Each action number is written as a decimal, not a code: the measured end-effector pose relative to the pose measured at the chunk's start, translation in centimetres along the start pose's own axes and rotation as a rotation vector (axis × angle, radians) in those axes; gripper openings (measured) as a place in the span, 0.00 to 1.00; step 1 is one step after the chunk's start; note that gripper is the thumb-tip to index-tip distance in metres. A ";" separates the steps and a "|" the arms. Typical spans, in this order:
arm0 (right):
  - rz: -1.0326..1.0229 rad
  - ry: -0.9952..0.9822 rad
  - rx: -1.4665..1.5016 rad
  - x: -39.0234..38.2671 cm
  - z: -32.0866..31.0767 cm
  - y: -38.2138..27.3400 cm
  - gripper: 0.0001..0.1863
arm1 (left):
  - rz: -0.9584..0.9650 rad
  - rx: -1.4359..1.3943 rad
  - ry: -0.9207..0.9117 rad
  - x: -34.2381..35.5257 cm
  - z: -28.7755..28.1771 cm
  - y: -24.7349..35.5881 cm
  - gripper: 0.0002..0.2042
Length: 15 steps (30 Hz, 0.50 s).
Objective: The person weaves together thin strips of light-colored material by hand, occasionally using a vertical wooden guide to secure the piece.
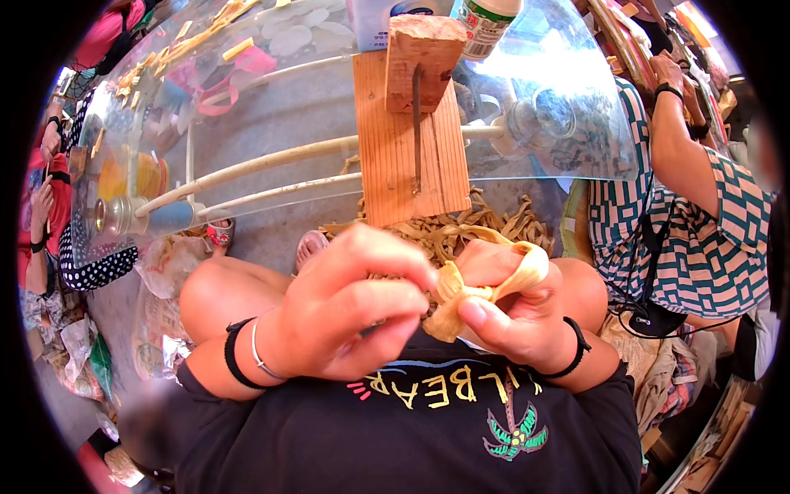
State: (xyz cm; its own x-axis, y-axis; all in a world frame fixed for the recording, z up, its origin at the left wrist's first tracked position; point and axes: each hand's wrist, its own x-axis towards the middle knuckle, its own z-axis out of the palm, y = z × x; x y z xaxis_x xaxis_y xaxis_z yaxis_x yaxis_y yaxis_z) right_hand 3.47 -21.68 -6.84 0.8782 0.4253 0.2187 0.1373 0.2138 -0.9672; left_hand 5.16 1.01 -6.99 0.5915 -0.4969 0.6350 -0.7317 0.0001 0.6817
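Note:
My right hand (520, 306) pinches a tan, flat fibre strip (527, 267) between thumb and fingers. The strip bends in a loop over the fingers and is gathered into a knot-like crossing at the thumb, with a wide flared end below. Close beside that crossing is my left hand (350, 300), its fingers curled together and slightly blurred. Its fingertips reach the strip's left edge; whether they grip it is hidden. Under and beyond my hands lies a pile of similar tan strips (510, 226).
A wooden board (377, 140) with an upright block (424, 49) and metal rod overhangs the glass table (288, 99). Behind are a white-and-green bottle (487, 29) and a pale package (370, 20). A person in a patterned garment (683, 222) sits at right; others are at left.

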 end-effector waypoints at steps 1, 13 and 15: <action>0.026 0.002 0.044 -0.2 0.0 -0.1 0.06 | -0.004 0.048 0.047 0.4 0.5 -0.1 0.22; -0.622 0.068 -0.922 1.0 0.0 1.2 0.20 | -0.668 -0.587 -0.027 0.7 0.4 1.2 0.18; -0.562 0.077 -0.986 0.6 -0.4 0.7 0.18 | -0.593 -0.624 0.004 0.6 0.8 1.7 0.18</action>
State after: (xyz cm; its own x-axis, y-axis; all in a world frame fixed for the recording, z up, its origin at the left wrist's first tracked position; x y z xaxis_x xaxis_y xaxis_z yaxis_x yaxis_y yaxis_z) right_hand 4.28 -21.60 -7.42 0.5995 0.4255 0.6779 0.7913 -0.4425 -0.4220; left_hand 3.97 0.04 -5.73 0.8193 -0.5625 0.1115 0.0180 0.2195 0.9754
